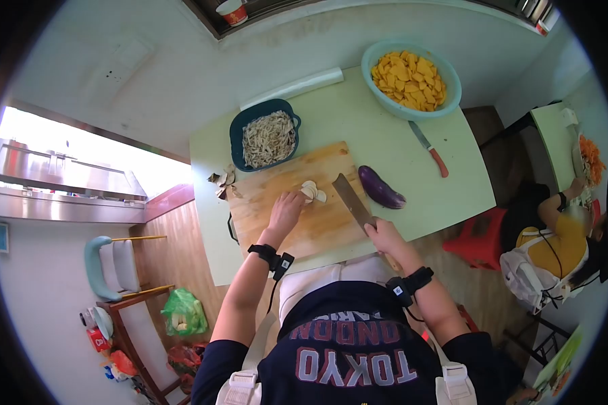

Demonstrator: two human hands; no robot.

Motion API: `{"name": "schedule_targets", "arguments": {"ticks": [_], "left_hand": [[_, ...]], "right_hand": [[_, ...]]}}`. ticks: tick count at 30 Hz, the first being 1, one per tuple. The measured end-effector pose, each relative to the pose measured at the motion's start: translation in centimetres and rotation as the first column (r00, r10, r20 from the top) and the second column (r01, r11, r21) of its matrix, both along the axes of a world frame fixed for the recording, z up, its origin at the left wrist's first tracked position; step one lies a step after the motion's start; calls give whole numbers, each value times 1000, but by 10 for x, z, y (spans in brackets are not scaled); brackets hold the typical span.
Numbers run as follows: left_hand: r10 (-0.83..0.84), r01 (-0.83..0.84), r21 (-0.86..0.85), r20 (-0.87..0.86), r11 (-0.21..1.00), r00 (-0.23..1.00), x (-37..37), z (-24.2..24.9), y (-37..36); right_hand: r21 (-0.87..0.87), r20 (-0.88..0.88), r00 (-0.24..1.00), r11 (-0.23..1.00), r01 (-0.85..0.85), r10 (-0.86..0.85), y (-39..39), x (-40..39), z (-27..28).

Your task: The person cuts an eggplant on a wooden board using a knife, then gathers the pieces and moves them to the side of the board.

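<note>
Pale round slices (312, 192) lie on the wooden cutting board (277, 233). My left hand (288, 210) rests on the board at their left edge, its fingertips bent against them. In my right hand (385, 236) is a cleaver (351, 198), gripped by the handle, its blade over the board's right part, a little right of the slices and apart from them. A purple eggplant (381, 187) lies on the pale green table (432, 202), just beyond the board's right edge.
A dark basket of shredded pale food (269, 140) stands behind the board, with dark scraps (221, 182) to its left. A blue bowl (370, 71) of orange slices is at the back right, near a red-handled knife (439, 163). Another person (547, 250) sits at the far right.
</note>
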State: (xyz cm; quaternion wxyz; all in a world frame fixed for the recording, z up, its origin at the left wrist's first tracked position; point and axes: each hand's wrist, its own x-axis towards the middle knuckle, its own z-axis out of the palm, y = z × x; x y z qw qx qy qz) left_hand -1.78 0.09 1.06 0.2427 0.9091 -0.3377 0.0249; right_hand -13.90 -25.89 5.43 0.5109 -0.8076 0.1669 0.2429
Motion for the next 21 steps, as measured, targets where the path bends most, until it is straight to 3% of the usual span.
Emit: {"name": "schedule_targets", "arguments": {"ticks": [3,4,5,6,8,9,11,15,17,21], "left_hand": [[90,-93,-38,-73,995,993,-11,-2,5],[252,-323,-173,-336,931,907,-19,5,1],[337,-556,-238,-589,797,735,-23,10,-2],[341,-557,-236,-585,797,736,-26,1,2],[442,-697,-133,-686,705,578,-27,-25,10],[443,-697,-133,-685,704,578,-27,-25,10],[542,-640,-45,-488,767,684,-29,-26,10],[569,-656,-5,-494,755,658,-30,-22,8],[539,-730,-65,-630,680,559,-30,-23,9],[444,-771,-166,-735,615,512,-37,-32,10]], "right_hand": [[-4,22,1000,1000,0,0,-1,0,-5],[5,22,1000,1000,-2,2,-1,-1,-3],[10,-4,1000,1000,-3,3,-2,-1,0],[12,-30,1000,1000,-5,5,-3,0,2],[-47,52,996,997,-66,69,-4,-3,-14],[-113,125,983,986,-119,133,-4,-3,-14],[-148,155,963,969,-199,222,-5,-5,-13],[-237,177,885,891,-386,431,10,0,-8],[-257,187,887,893,-370,422,24,5,-13],[-308,193,873,872,-380,448,50,21,-3]]}}
